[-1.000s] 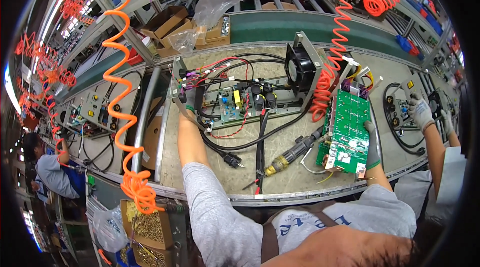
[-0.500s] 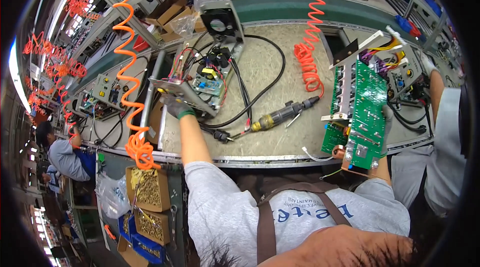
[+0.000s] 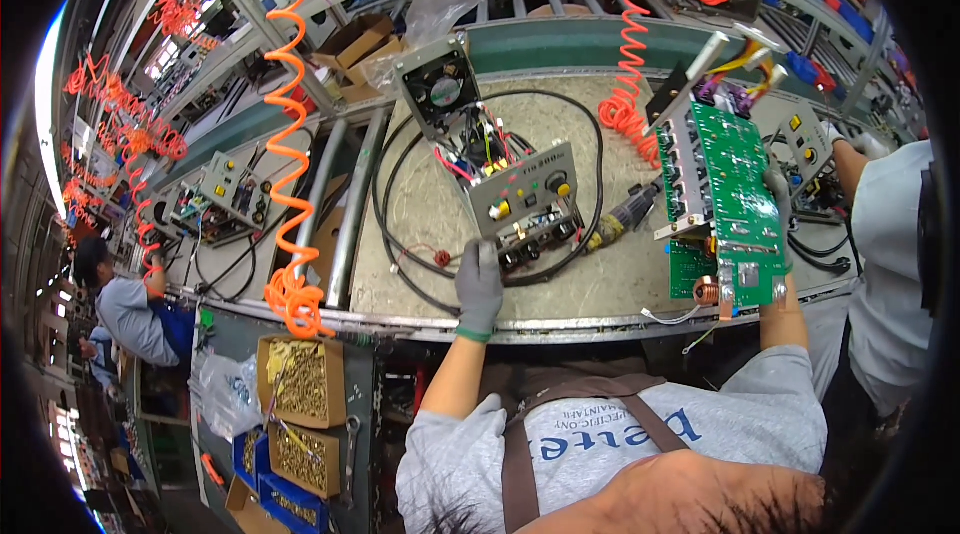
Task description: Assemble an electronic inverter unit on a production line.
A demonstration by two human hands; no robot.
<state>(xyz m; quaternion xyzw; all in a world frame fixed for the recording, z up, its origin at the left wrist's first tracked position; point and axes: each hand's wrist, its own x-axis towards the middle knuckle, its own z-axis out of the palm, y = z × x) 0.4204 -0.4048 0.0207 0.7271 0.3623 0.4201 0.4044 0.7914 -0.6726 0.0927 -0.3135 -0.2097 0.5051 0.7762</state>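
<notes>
My left hand [image 3: 480, 286], in a grey glove with a green cuff, is closed on the lower left corner of an open machine chassis [image 3: 520, 189]. The chassis has a grey front panel with knobs, facing me, and a black fan on its raised back plate. A black power cable [image 3: 601, 159] loops around it. In my gloved right hand [image 3: 777, 184] is a large green circuit board [image 3: 737, 174], gripped by its right edge and held up over the bench front. The board carries metal heat sinks, a copper coil and colored wires; most of the right fingers are hidden behind it.
A pneumatic screwdriver [image 3: 625, 217] lies right of the chassis, on an orange coiled hose [image 3: 630, 124]. Another orange hose [image 3: 290, 184] hangs at the left. Boxes of brass screws [image 3: 300, 384] stand at lower left. A co-worker's sleeve [image 3: 880, 234] is close at the right.
The chassis has been turned so its front panel faces me, and its cable now loops around it. My left hand has moved right with it. The circuit board remains in my right hand.
</notes>
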